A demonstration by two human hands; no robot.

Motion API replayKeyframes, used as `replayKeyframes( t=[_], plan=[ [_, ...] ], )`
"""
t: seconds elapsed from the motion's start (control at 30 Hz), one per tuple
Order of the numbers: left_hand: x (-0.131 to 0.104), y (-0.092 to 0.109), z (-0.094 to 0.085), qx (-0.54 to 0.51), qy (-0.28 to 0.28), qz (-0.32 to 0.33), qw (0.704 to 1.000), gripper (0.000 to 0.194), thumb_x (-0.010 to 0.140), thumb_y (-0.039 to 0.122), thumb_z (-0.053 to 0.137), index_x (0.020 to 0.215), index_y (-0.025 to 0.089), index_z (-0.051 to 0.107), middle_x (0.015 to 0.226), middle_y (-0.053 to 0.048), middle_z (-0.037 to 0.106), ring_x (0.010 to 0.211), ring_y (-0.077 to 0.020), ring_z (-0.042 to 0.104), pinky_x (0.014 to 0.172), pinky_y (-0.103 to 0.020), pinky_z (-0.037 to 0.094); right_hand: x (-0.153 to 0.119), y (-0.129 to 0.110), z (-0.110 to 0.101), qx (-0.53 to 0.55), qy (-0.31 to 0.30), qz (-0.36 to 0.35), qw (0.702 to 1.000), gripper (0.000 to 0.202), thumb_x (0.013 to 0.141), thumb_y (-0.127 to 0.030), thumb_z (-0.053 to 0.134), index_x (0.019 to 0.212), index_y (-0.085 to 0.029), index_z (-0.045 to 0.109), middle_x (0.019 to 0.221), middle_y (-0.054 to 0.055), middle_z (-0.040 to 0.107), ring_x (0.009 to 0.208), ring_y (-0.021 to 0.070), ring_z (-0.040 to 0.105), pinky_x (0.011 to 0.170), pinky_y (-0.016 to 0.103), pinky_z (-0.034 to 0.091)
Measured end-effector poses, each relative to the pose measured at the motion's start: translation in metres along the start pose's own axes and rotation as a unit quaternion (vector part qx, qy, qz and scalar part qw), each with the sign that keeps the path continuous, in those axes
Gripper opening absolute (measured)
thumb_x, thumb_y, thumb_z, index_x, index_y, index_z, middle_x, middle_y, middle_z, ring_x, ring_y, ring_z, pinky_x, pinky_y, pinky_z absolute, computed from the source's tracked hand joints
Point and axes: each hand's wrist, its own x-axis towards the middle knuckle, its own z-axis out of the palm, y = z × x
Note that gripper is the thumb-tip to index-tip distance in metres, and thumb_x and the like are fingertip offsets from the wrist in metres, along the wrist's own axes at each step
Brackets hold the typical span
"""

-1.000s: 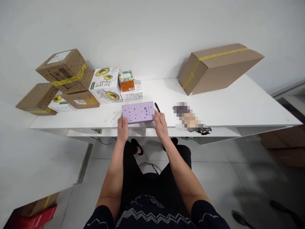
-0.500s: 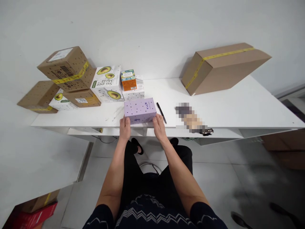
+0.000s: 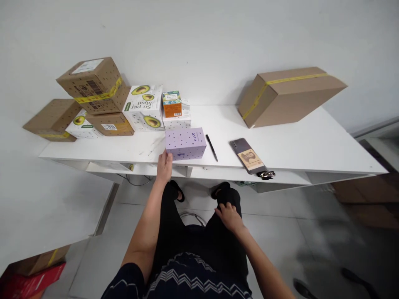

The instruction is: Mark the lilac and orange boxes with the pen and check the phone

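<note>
A purple cardboard box (image 3: pixel 186 143) with small dark marks lies near the front edge of the white table. My left hand (image 3: pixel 164 166) grips its front left corner, the thumb against the front face and the other fingers at the left end, partly hidden. My right hand (image 3: pixel 230 216) lies on my right thigh, away from the table, with its fingers apart and nothing in it. A black pen (image 3: pixel 211 148) is just right of the purple box. Further right lies a phone (image 3: pixel 249 157) with a picture on its back and a ring strap (image 3: pixel 266 175) over the edge.
At the back left stand several brown boxes (image 3: pixel 93 89), white avocado-print boxes (image 3: pixel 144 109) and an orange carton (image 3: pixel 172 104) on a white box (image 3: pixel 177 121). A large taped brown box (image 3: pixel 289 97) stands at the back right. A shelf (image 3: pixel 249 173) runs under the tabletop.
My right hand has let go of the purple box's right end and dropped to my thigh. My left hand remains at the left end, and the box has stayed in place on the table.
</note>
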Motion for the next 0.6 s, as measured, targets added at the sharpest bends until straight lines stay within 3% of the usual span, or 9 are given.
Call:
replayKeyframes(
  t=[0.13,0.37,0.6],
  plan=[
    [-0.001,0.002,0.002,0.0,-0.008,-0.015,1.0,0.071,0.093,0.072,0.027,0.138,0.025,0.054,0.13,-0.013,0.059,0.128,-0.0274,0.049,0.109,-0.044,0.037,-0.011,0.002,0.022,-0.059,-0.04,-0.045,0.996,0.033,0.1,-0.031,0.045,0.112,-0.012,0.069,0.117,0.02,0.064,0.11,0.0314,0.06,0.081,0.035,0.048],
    [0.0,0.0,0.0,0.0,-0.005,-0.003,1.0,0.068,0.093,0.072,0.026,0.132,0.027,0.059,0.126,-0.012,0.061,0.122,-0.0265,0.051,0.107,-0.045,0.039,0.002,-0.01,0.022,-0.078,-0.034,-0.059,0.995,0.037,0.099,-0.025,0.041,0.113,-0.007,0.07,0.118,0.023,0.066,0.116,0.0329,0.058,0.089,0.04,0.046],
    [0.0,-0.003,0.001,-0.01,-0.004,-0.01,1.0,0.066,0.092,0.073,0.029,0.128,0.027,0.06,0.12,-0.012,0.062,0.119,-0.027,0.052,0.105,-0.044,0.039,0.004,-0.019,0.026,-0.084,-0.08,-0.074,0.99,0.037,0.097,-0.026,0.044,0.1,-0.009,0.077,0.106,0.023,0.073,0.111,0.0347,0.06,0.086,0.043,0.045]
  ],
)
